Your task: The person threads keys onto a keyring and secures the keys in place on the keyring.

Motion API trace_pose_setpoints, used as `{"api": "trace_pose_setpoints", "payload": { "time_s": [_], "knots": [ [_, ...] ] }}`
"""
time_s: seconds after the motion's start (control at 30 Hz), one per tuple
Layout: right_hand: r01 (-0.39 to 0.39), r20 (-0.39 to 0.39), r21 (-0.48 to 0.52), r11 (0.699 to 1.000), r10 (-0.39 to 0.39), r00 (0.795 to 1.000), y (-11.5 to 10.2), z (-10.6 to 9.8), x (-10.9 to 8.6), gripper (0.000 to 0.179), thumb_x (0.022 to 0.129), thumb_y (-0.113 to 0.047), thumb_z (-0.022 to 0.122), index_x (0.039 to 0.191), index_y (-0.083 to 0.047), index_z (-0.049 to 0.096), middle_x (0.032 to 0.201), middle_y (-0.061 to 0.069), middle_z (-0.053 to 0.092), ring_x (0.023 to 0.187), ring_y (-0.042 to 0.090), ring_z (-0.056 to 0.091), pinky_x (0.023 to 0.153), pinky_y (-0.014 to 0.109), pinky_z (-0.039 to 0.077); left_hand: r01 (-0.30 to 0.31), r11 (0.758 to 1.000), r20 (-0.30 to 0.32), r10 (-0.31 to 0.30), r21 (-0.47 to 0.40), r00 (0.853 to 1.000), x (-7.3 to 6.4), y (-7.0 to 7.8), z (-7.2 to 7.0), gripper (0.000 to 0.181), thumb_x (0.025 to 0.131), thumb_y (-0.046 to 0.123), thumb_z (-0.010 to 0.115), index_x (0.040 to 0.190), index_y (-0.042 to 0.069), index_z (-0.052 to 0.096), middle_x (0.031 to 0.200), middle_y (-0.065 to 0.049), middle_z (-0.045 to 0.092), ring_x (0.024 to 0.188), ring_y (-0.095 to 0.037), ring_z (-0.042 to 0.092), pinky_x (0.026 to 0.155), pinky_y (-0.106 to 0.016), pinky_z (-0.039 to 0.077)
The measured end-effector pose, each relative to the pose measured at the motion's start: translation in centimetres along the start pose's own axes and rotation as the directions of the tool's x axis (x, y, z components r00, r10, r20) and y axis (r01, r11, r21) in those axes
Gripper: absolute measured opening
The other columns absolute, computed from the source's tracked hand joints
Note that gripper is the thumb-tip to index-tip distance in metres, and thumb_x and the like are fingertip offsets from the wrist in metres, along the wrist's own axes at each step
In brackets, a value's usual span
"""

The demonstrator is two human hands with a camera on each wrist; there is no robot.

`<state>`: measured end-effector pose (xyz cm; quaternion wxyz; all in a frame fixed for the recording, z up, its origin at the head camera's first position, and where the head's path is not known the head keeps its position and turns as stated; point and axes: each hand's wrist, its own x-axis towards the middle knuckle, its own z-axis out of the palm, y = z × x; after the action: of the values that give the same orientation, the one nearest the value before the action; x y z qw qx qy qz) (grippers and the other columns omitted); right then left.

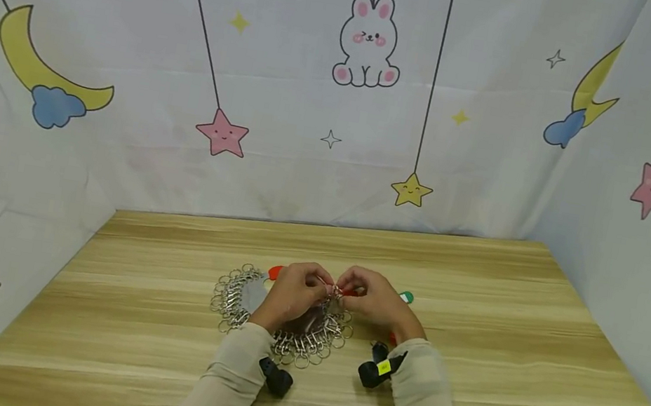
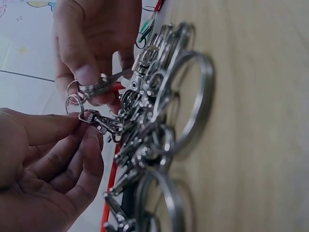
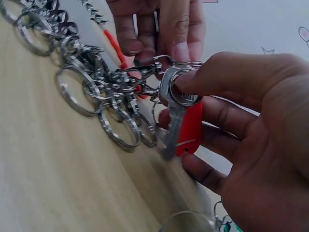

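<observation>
My left hand (image 1: 294, 295) pinches a small metal snap hook (image 2: 100, 121) with a split ring through its end. Close beside it, my right hand (image 1: 376, 303) holds a silver key (image 3: 174, 121) and a red key tag (image 3: 192, 126), thumb pressed on their split ring (image 3: 186, 99). The fingertips of both hands nearly meet, the rings overlapping between them. Beneath the hands lies a curved row of many snap hooks (image 1: 302, 350) with split rings, partly hidden by the left hand and wrist.
A red tag (image 1: 275, 272) shows beyond the left hand, and a green tag (image 1: 406, 297) lies past the right hand. Black straps (image 1: 277, 378) hang at both wrists. The wooden table (image 1: 149, 345) meets a patterned cloth backdrop (image 1: 293, 84) at the back and sides.
</observation>
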<state>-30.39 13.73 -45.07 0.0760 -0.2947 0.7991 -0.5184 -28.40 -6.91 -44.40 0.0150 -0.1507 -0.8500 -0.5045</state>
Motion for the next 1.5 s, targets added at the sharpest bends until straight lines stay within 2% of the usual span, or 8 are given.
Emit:
{"api": "trace_pose_setpoints", "payload": {
  "time_s": [0.13, 0.37, 0.6, 0.7, 0.9, 1.07, 1.27, 1.5],
  "knots": [
    [-0.065, -0.049, 0.001, 0.998, 0.065, 0.997, -0.1, -0.2, -0.3, 0.009, 0.096, -0.005, 0.061, 0.099, -0.008, 0.069, 0.092, 0.006, 0.067, 0.083, 0.023, 0.061, 0.074, 0.039, 0.05, -0.008, 1.0, -0.005, 0.008, 0.012, 1.0, 0.1, 0.0, 0.1, 0.009, 0.096, 0.003, 0.066, 0.097, 0.009, 0.073, 0.079, -0.001, 0.071, 0.073, -0.023, 0.069, 0.062, -0.033, 0.055],
    [-0.074, -0.066, 0.046, 0.996, 0.077, 0.995, -0.1, -0.3, -0.3, 0.01, 0.099, -0.006, 0.06, 0.098, -0.005, 0.07, 0.093, 0.005, 0.067, 0.085, 0.024, 0.062, 0.078, 0.039, 0.051, 0.0, 1.0, 0.004, 0.0, 0.004, 1.0, 0.2, -0.2, 0.1, 0.007, 0.097, 0.005, 0.067, 0.098, 0.01, 0.073, 0.081, 0.0, 0.071, 0.075, -0.021, 0.069, 0.064, -0.033, 0.056],
    [-0.104, -0.059, 0.172, 0.98, 0.116, 0.992, 0.2, -0.1, -0.1, 0.009, 0.1, -0.007, 0.063, 0.102, -0.004, 0.071, 0.097, 0.009, 0.07, 0.09, 0.027, 0.065, 0.08, 0.039, 0.052, 0.004, 1.0, 0.01, -0.004, -0.002, 1.0, 0.1, -0.3, 0.1, 0.008, 0.097, 0.005, 0.067, 0.098, 0.01, 0.073, 0.083, -0.001, 0.072, 0.073, -0.019, 0.069, 0.064, -0.032, 0.056],
    [-0.114, -0.072, 0.227, 0.967, 0.134, 0.988, 0.6, 0.0, -0.1, 0.01, 0.1, -0.008, 0.064, 0.104, -0.002, 0.071, 0.096, 0.011, 0.069, 0.087, 0.027, 0.064, 0.075, 0.037, 0.052, 0.009, 1.0, 0.037, -0.009, 0.011, 0.999, 0.1, -0.2, 0.0, 0.01, 0.099, 0.008, 0.065, 0.101, 0.01, 0.075, 0.085, -0.001, 0.071, 0.073, -0.018, 0.068, 0.065, -0.032, 0.056],
    [-0.132, -0.104, 0.305, 0.943, 0.17, 0.98, 0.9, 0.2, -0.2, 0.012, 0.098, -0.009, 0.067, 0.106, -0.001, 0.071, 0.095, 0.014, 0.068, 0.083, 0.026, 0.062, 0.07, 0.033, 0.05, 0.029, 0.999, 0.145, -0.026, -0.016, 0.989, 0.0, 0.0, -0.4, 0.021, 0.1, 0.014, 0.062, 0.117, 0.009, 0.073, 0.096, -0.005, 0.071, 0.079, -0.022, 0.069, 0.071, -0.037, 0.057],
    [-0.147, -0.091, 0.358, 0.922, 0.192, 0.977, 1.1, 0.2, -0.3, 0.012, 0.098, -0.01, 0.068, 0.107, -0.002, 0.07, 0.098, 0.015, 0.069, 0.085, 0.027, 0.064, 0.072, 0.034, 0.052, 0.021, 0.999, 0.186, -0.016, -0.027, 0.982, -0.1, 0.0, -0.6, 0.023, 0.099, 0.015, 0.067, 0.121, 0.011, 0.071, 0.101, -0.003, 0.072, 0.085, -0.021, 0.069, 0.075, -0.038, 0.056],
    [-0.164, -0.055, 0.409, 0.898, 0.204, 0.977, 1.5, 0.2, -0.5, 0.014, 0.098, -0.01, 0.066, 0.109, -0.002, 0.069, 0.102, 0.018, 0.067, 0.088, 0.029, 0.063, 0.073, 0.035, 0.051, 0.016, 0.999, 0.174, -0.01, -0.033, 0.985, -0.2, 0.0, -0.7, 0.018, 0.097, 0.015, 0.071, 0.114, 0.012, 0.074, 0.094, -0.002, 0.072, 0.083, -0.021, 0.07, 0.072, -0.039, 0.057],
    [-0.158, -0.03, 0.437, 0.885, 0.189, 0.981, 1.5, 0.2, -0.7, 0.015, 0.099, -0.009, 0.065, 0.11, -0.001, 0.069, 0.107, 0.018, 0.068, 0.095, 0.033, 0.065, 0.08, 0.038, 0.052, 0.031, 0.999, 0.17, -0.024, -0.04, 0.985, -0.2, 0.0, -0.7, 0.017, 0.096, 0.013, 0.071, 0.112, 0.008, 0.074, 0.094, -0.004, 0.072, 0.079, -0.023, 0.07, 0.071, -0.04, 0.057]
  ]
}}
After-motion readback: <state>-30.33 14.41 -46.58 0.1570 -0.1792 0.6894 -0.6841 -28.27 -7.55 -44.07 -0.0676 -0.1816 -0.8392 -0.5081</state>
